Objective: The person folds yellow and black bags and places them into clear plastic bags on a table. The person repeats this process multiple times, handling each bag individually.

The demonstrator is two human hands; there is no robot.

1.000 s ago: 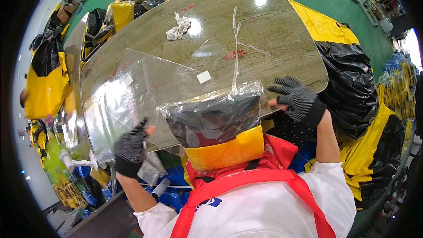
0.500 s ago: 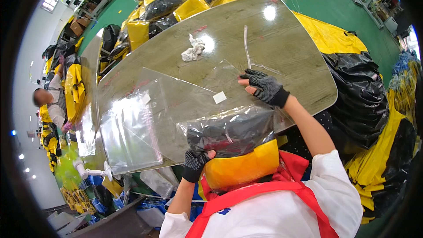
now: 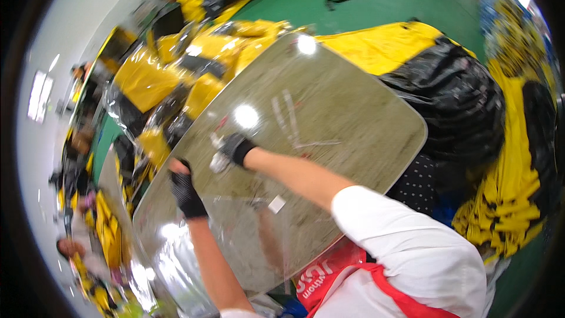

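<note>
item: crumpled white scrap of film or paper point(image 3: 219, 162), on the grey-green rounded tabletop point(image 3: 353, 112). light, soft, likely slippery; pinch anywhere. black-gloved right hand point(image 3: 236, 148) closing on it; black-gloved left hand point(image 3: 185, 191) beside, grip unclear.

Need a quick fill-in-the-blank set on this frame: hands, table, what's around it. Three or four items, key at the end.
1. Both hands wear dark ____ gloves.
2. The right hand reaches a crumpled ____ wad on the table.
3. The left hand is at the table's ____ edge.
4. Heaps of yellow and ____ bagged goods surround the table.

Missing words: fingerless; white; left; black
</note>
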